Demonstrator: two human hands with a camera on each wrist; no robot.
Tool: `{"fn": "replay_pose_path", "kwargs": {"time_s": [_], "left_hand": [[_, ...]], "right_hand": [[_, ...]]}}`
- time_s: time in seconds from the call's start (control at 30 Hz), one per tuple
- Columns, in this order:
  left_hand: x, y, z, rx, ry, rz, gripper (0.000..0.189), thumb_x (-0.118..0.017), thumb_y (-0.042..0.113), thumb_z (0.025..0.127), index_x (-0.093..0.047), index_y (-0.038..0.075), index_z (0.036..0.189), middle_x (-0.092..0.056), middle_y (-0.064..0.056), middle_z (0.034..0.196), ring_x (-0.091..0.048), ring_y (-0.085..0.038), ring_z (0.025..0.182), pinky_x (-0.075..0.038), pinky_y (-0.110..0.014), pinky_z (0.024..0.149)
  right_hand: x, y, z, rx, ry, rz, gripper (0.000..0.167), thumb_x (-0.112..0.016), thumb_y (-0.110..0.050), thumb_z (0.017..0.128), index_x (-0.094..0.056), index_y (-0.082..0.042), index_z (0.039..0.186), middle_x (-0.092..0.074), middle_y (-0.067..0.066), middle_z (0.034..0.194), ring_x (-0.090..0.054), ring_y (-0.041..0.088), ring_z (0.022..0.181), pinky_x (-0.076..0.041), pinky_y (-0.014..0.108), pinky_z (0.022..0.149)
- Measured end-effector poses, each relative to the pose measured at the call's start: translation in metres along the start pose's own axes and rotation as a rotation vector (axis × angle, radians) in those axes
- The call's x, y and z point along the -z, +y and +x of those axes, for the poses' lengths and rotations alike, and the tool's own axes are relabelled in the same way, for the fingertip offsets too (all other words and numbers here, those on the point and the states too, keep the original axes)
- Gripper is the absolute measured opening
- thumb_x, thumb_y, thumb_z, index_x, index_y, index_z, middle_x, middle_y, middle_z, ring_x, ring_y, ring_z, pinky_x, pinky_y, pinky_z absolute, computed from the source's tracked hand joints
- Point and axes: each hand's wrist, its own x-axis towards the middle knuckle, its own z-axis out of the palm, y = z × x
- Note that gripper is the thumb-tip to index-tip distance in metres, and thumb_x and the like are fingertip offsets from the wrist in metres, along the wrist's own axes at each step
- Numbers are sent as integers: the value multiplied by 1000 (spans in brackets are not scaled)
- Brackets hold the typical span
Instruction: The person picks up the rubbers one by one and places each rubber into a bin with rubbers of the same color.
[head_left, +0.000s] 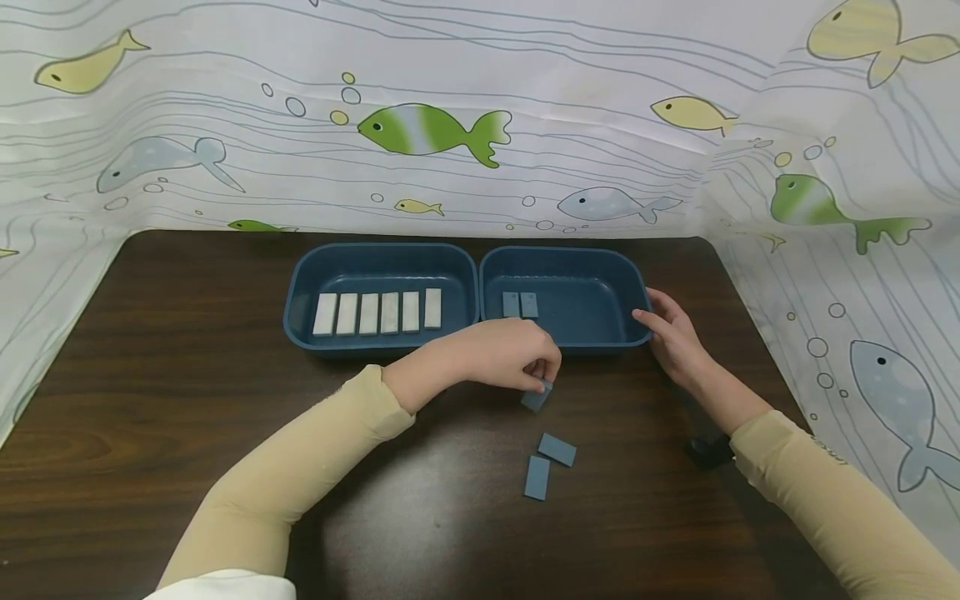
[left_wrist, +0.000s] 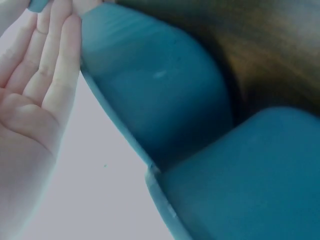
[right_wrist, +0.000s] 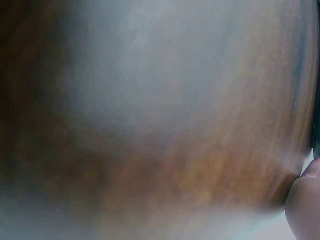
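Observation:
My left hand [head_left: 510,354] pinches a small blue rectangular tile [head_left: 536,397] between thumb and fingertips, just in front of the right blue bin [head_left: 600,342]. In the left wrist view that tile [left_wrist: 38,5] shows only at the top left corner. My right hand [head_left: 678,342] grips the right end of this bin, thumb over the rim and fingers outside. Inside it, two blue tiles [head_left: 528,305] stand side by side near the left wall. Two more blue tiles [head_left: 536,477] lie on the table nearer to me.
A second blue bin [head_left: 382,343] adjoins on the left, with several white tiles [head_left: 369,314] in a row. Both stand on a dark wooden table [head_left: 187,333], before a fish-patterned white curtain [head_left: 450,192]. A small dark object [head_left: 708,452] lies by my right forearm.

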Motion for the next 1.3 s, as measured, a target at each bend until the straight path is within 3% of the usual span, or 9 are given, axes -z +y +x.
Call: {"fn": "replay_pose_path", "kwargs": {"time_s": [0.43,0.77,1.07,1.3], "left_hand": [[23,-13,11,30,144,-106,7,-78,16,98,-78,11,104,-77,-1,100,-66,-14,90,-55,-23,87],[32,-28,24,95,328,-222,12,-80,14,96,-81,8,106,-80,-5,102,-70,-17,92,-58,-25,89],[33,-48,37,214,432,-390,14,-81,14,96,-82,6,108,-80,-8,106,-73,-19,97,-60,-27,90],[33,-55,45,293,439,-517,16,-79,12,97,-81,3,111,-80,-13,107,-76,-28,99,-61,-32,87]], "right_hand": [[2,1,0,0,-12,-3,29,-57,-9,109,-50,-17,136,-53,-4,128,-62,3,109,-54,12,93],[2,2,1,11,-19,26,27,-57,-8,109,-53,-18,133,-56,-5,125,-64,3,104,-55,13,89],[2,2,1,8,-20,36,29,-57,-8,109,-52,-15,136,-55,-3,127,-63,4,106,-55,13,90],[2,0,1,10,-23,46,28,-56,-8,109,-52,-16,135,-56,-3,126,-64,3,104,-55,14,89]]}}
